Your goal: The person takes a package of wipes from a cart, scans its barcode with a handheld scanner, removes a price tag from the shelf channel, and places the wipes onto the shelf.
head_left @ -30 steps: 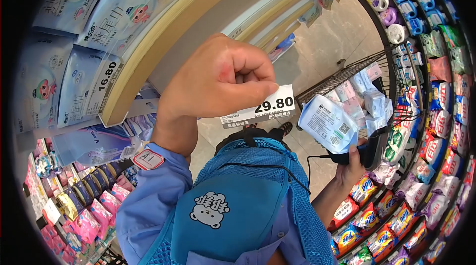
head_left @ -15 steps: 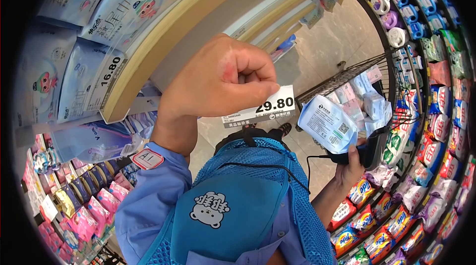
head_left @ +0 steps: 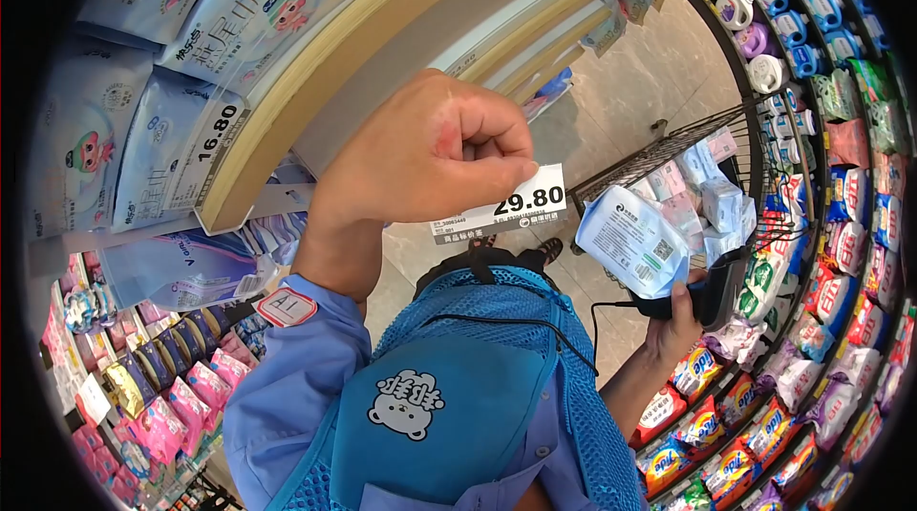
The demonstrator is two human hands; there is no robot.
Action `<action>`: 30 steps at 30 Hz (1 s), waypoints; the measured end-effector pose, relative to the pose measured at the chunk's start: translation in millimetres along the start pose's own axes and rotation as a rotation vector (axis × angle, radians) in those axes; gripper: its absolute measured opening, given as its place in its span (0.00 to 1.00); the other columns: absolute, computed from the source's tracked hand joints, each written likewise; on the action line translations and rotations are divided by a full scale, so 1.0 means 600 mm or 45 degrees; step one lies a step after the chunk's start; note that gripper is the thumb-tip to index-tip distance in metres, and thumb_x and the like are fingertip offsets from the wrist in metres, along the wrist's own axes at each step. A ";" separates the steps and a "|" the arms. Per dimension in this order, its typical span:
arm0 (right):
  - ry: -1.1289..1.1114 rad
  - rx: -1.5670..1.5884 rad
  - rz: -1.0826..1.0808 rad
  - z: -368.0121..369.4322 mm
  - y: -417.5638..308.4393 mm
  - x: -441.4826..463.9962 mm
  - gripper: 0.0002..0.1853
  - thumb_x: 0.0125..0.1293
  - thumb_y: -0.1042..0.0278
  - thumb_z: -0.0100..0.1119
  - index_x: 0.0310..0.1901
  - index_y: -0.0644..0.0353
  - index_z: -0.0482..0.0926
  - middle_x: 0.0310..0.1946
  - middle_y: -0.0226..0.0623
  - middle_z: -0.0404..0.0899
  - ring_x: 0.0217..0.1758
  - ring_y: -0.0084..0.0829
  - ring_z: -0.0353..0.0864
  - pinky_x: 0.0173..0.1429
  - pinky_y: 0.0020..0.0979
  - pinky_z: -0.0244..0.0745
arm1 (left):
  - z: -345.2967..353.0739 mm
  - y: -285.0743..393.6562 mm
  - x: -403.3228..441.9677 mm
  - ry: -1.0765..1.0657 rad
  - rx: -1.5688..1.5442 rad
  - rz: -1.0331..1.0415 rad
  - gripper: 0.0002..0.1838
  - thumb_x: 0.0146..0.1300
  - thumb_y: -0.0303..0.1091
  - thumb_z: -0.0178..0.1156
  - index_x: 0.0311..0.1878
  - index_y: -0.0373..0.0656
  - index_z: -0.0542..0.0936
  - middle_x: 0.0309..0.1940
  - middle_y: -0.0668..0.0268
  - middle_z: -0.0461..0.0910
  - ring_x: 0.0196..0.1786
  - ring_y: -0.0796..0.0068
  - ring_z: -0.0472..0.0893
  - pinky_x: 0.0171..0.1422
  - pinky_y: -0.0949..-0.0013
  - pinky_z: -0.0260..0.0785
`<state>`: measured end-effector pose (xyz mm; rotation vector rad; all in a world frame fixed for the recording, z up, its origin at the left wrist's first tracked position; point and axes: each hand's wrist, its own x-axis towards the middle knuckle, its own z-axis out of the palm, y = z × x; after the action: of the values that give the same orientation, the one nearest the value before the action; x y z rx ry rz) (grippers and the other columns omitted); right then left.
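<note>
My left hand (head_left: 444,153) is curled into a closed grip, thumb pressed to the fingers, at the upper edge of a white price tag (head_left: 516,210) reading 29.80. The tag hangs beside the shelf front, partly covered by the hand. Further right, my right hand (head_left: 676,320) grips a pale blue and white soft packet (head_left: 630,239) with a code printed on it, thumb over its lower corner. Against the packet, in the same hand, lies a black object (head_left: 721,291) whose kind I cannot make out. Its cable runs left; most of the right fingers are hidden.
Curved wooden-edged shelves (head_left: 315,62) with blue packs (head_left: 244,19) and a 16.80 tag (head_left: 218,143) stand at left. A black wire cart (head_left: 659,153) holds several packets. Detergent shelves (head_left: 826,224) line the right; pink packs (head_left: 191,406) hang lower left.
</note>
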<state>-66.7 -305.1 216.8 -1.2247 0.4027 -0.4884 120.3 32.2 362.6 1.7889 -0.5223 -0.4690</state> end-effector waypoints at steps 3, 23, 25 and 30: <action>0.027 0.020 0.012 0.001 0.002 -0.005 0.25 0.59 0.80 0.66 0.58 0.59 0.70 0.46 0.30 0.73 0.51 0.26 0.75 0.60 0.34 0.73 | -0.006 -0.022 -0.009 0.039 -0.058 -0.007 0.04 0.60 0.25 0.65 0.32 0.35 0.82 0.22 0.72 0.79 0.24 0.90 0.72 0.27 0.80 0.60; 0.047 -0.026 0.027 -0.003 0.007 -0.009 0.26 0.60 0.79 0.66 0.60 0.60 0.69 0.44 0.32 0.74 0.48 0.25 0.75 0.57 0.31 0.74 | -0.029 -0.194 -0.105 1.177 0.663 -0.187 0.07 0.65 0.25 0.63 0.45 0.36 0.83 0.36 0.65 0.84 0.39 0.79 0.82 0.49 0.74 0.73; 0.053 -0.021 0.021 0.001 0.007 -0.009 0.26 0.60 0.79 0.66 0.59 0.60 0.69 0.43 0.31 0.74 0.48 0.25 0.75 0.57 0.31 0.74 | -0.027 -0.207 -0.101 1.179 0.706 -0.154 0.07 0.63 0.25 0.64 0.44 0.37 0.83 0.35 0.63 0.84 0.38 0.75 0.83 0.48 0.72 0.73; 0.044 -0.029 0.007 -0.002 0.006 -0.010 0.25 0.60 0.79 0.66 0.58 0.60 0.70 0.43 0.31 0.74 0.47 0.24 0.76 0.57 0.30 0.73 | -0.024 -0.229 -0.099 1.149 0.733 -0.145 0.07 0.64 0.25 0.65 0.44 0.35 0.83 0.37 0.65 0.84 0.39 0.79 0.82 0.48 0.75 0.73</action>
<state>-72.0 -301.7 213.4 -1.2379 0.4417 -0.5020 94.6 110.8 237.0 2.3378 0.1067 0.4782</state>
